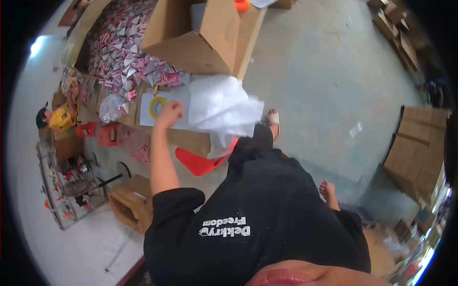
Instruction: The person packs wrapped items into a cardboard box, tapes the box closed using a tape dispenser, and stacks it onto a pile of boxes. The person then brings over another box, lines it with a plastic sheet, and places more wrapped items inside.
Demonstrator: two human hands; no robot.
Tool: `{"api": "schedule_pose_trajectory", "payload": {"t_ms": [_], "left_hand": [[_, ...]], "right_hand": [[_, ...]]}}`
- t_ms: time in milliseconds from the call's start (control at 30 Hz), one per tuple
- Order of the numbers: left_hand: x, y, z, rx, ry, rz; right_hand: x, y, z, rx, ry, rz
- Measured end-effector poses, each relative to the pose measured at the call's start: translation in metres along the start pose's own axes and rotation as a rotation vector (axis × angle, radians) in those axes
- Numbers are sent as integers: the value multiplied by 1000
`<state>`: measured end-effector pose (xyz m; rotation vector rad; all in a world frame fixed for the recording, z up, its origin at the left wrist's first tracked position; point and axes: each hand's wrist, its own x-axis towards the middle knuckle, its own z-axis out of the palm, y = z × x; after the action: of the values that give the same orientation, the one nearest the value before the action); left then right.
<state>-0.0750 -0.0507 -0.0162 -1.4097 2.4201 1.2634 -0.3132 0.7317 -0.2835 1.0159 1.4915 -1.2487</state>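
Observation:
My left hand (171, 113) is over the table, its fingers curled in with nothing visible in them. It overlaps the right edge of a roll of yellow tape (155, 101); I cannot tell whether they touch. The roll lies on white sheets (147, 114), with a small yellow-orange tool (156, 89) just beyond it. Right of this hand, thin white plastic sheeting (214, 102) lies crumpled and hangs over the table's edge. My right hand (327, 189) hangs at my side, away from the table, fingers loosely bent and apart, holding nothing.
An open cardboard box (217, 38) stands at the table's far right. Behind is a big heap of small pink and white packets (126, 52). A red stool (198, 162) is under the near edge. A person in yellow (62, 117) sits at far left; flattened cardboard (415, 148) leans at right.

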Motion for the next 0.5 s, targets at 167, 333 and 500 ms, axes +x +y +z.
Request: {"api": "schedule_pose_trajectory", "payload": {"t_ms": [167, 333, 500], "left_hand": [[148, 34, -65, 279, 569, 132], [242, -76, -87, 640, 881, 400], [292, -65, -92, 392, 601, 374]], "right_hand": [[-25, -144, 27, -141, 291, -119], [-59, -299, 182, -475, -28, -227], [-106, -446, 328, -962, -90, -669]]}}
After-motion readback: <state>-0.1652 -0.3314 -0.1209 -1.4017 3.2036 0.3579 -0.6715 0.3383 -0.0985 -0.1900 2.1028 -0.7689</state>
